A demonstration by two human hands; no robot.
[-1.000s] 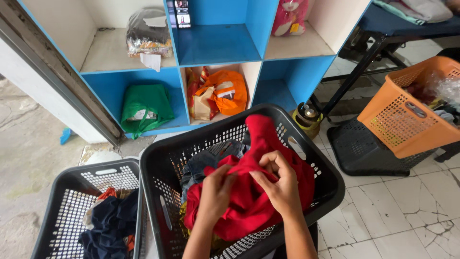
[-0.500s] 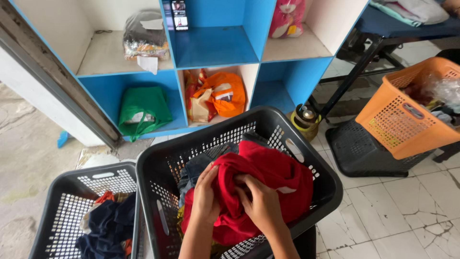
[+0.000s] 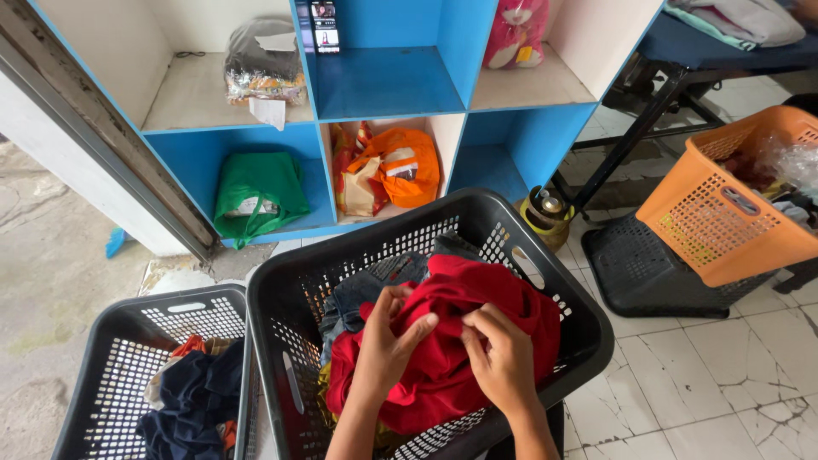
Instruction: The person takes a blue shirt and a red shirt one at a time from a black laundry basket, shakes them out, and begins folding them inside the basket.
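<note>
A red garment (image 3: 464, 328) lies bunched on top of the clothes in a black laundry basket (image 3: 443, 230) right below me. My left hand (image 3: 388, 336) pinches the red fabric near its middle. My right hand (image 3: 503, 353) grips the same garment just to the right, fingers curled into the cloth. Under the red garment a piece of blue denim (image 3: 354, 298) shows at the basket's left side.
A second black basket (image 3: 128, 341) with dark blue clothes stands at the lower left. A blue and white cubby shelf (image 3: 383, 77) holds a green bag (image 3: 256, 192) and an orange bag (image 3: 400, 166). An orange basket (image 3: 724, 213) rests on an upturned black one at right.
Both hands have gathered the red garment lower into the basket and shifted slightly right. The view has moved a little as my head tilted.
</note>
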